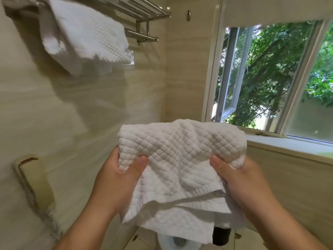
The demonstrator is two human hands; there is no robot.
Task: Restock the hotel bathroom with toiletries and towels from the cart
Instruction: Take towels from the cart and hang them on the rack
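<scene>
Left hand, right hand both gripping folded white towel, fingers clamping near edge. Towel's long axis running left-right between hands. Towel rack sitting up-left; left hand nearer.

I'm gripping the towel in front of me, left hand on its left edge, right hand on its right. The second towel is hanging from the rack up left. The window is sitting to the right, the phone low left on the wall, the toilet below the towel.
</scene>
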